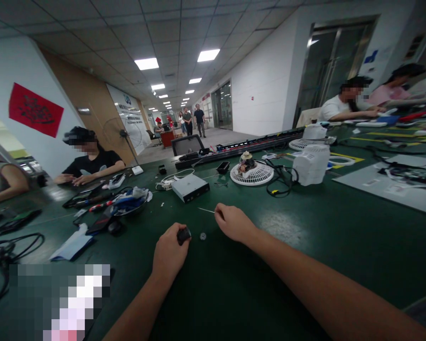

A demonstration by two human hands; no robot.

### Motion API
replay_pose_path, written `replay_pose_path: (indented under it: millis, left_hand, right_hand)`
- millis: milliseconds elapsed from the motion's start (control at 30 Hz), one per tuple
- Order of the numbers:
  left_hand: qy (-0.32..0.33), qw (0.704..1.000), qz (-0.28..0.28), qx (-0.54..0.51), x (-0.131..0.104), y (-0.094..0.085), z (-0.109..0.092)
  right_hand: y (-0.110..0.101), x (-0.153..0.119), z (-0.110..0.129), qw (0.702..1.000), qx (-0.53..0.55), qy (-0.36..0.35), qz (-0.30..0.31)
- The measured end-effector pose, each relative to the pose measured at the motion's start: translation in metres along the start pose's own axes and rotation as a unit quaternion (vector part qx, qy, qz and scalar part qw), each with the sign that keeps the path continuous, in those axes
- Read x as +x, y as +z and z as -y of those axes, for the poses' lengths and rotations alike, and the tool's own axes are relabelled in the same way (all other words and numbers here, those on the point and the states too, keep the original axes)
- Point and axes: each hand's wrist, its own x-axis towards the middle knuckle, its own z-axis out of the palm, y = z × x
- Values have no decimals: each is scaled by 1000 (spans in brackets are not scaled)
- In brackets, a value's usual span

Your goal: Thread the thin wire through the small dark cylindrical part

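Note:
My left hand (pixel 171 248) is closed around a small dark cylinder (pixel 183 235), whose end points to the right. A small round grey disc (pixel 203 236) lies on the green table (pixel 234 289) just right of that cylinder. Beyond and to the right of the disc, my right hand (pixel 232 222) pinches a thin light rod (pixel 206 210) that points left. The two hands are apart, and the rod does not touch the cylinder.
A silver disc drive (pixel 190 188) lies beyond my hands. Farther right are a white fan grille (pixel 252 173), a white housing (pixel 311 164) and black cables. A bowl with blue cloth (pixel 129 201) is at left. People sit along both sides.

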Motion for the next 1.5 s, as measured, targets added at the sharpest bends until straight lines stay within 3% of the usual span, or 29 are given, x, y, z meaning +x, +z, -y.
replay_pose_path:
  millis: [100,267,400,533,933,1067,1233,1400,1500]
  left_hand:
    - [-1,1000,5,5,1,1,1]
    - [7,1000,11,27,1,3,-1]
    - [-2,999,20,31,0,2,-3]
    - [1,1000,28,9,0,3,-3]
    - [100,990,26,-93,-4,-1,-10]
    - [113,988,25,-106,-4,-1,-11]
    - [121,987,35,-96,-4,1,-9]
    - [142,986,49,-77,-3,2,-4]
    - [164,982,56,-72,-2,2,-3]
  right_hand:
    - [8,3,8,996,88,19,0]
    - [22,-1,22,991,96,26,88]
    - [29,-2,21,993,104,29,44]
    - [31,0,18,983,180,39,13]
    - [29,-5,24,933,359,-18,33]
    - [31,-4,21,932,360,-27,31]
    - [29,-4,19,955,296,-7,-3]
    - [26,-1,15,959,278,46,41]
    - [25,0,13,962,265,39,58]
